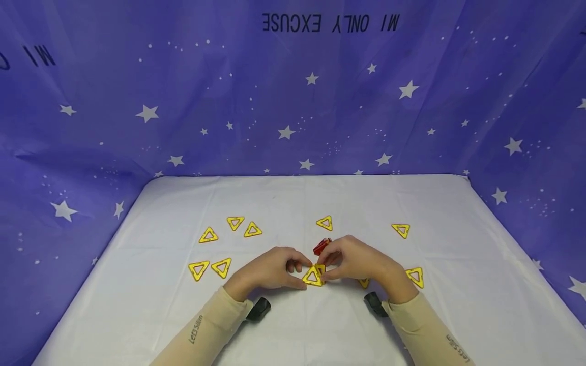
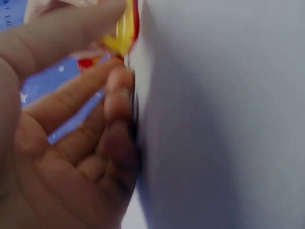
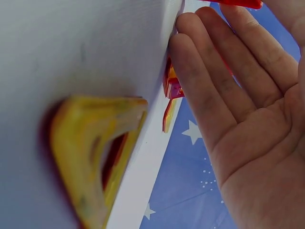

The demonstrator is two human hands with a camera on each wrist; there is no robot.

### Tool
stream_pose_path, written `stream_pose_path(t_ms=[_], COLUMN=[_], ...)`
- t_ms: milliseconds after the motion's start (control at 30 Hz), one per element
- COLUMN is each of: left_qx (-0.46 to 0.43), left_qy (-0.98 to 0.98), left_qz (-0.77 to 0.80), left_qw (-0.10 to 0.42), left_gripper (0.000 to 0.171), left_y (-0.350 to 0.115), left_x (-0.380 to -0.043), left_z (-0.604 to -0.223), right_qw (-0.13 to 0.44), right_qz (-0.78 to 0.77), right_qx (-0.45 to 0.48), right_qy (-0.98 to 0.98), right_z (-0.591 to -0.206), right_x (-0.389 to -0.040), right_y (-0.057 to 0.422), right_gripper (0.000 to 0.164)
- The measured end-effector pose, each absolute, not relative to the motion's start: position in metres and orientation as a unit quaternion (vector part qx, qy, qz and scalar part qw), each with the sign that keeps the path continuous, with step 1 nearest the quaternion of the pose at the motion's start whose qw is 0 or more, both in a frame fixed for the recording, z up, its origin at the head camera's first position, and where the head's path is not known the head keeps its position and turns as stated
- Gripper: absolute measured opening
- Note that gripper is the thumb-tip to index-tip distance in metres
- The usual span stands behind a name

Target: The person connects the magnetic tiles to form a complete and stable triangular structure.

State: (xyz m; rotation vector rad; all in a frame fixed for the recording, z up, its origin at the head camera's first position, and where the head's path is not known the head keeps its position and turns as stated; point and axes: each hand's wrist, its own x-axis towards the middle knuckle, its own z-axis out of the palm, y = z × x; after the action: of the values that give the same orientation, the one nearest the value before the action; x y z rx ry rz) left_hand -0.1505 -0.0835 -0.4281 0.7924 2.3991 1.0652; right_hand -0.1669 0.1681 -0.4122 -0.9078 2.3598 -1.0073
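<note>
Near the front middle of the table, two yellow triangular tiles with open centres stand together. My left hand (image 1: 274, 268) pinches the nearer triangular tile (image 1: 313, 283) at its left side between thumb and fingers. From the right, my right hand (image 1: 354, 257) pinches the other triangular tile (image 1: 322, 267), which is partly hidden behind the first. A red piece (image 1: 322, 247) lies just beyond the right fingertips, partly covered by them. In the left wrist view the held yellow tile (image 2: 123, 33) shows a red edge. The right wrist view shows a red edge (image 3: 238, 3) by the fingertips.
Several yellow triangular tiles lie flat at the left, among them one tile (image 1: 208, 240). Another tile (image 1: 329, 223) lies behind the red piece. To the right are a tile (image 1: 401, 226), a tile (image 1: 420, 277) beside the right wrist, and one (image 1: 363, 283) partly under the right hand.
</note>
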Motion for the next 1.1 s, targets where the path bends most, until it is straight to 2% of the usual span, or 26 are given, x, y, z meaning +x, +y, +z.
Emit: stream_pose_path(t_ms=[133, 300, 600, 767, 1100], left_qx=[0.271, 0.248, 0.173, 0.156, 0.156], left_qy=[0.861, 0.879, 0.92, 0.933, 0.938], left_qz=[0.385, 0.374, 0.332, 0.301, 0.28], left_qw=[0.193, 0.162, 0.121, 0.123, 0.134], left_gripper=[0.039, 0.037, 0.049, 0.052, 0.048], left_y=[-0.091, -0.109, -0.162, -0.175, -0.177], left_x=[-0.155, -0.166, -0.2, -0.211, -0.219], left_z=[-0.424, -0.417, -0.403, -0.403, -0.409], right_qw=[0.207, 0.207, 0.207, 0.205, 0.204], right_qz=[-0.354, -0.345, -0.339, -0.338, -0.335], right_qx=[-0.329, -0.324, -0.321, -0.321, -0.316], right_qy=[0.851, 0.857, 0.86, 0.86, 0.864], right_z=[-0.412, -0.411, -0.412, -0.413, -0.413], right_x=[-0.167, -0.166, -0.165, -0.165, -0.165], right_y=[0.168, 0.168, 0.167, 0.167, 0.166], right_gripper=[0.022, 0.022, 0.024, 0.024, 0.025])
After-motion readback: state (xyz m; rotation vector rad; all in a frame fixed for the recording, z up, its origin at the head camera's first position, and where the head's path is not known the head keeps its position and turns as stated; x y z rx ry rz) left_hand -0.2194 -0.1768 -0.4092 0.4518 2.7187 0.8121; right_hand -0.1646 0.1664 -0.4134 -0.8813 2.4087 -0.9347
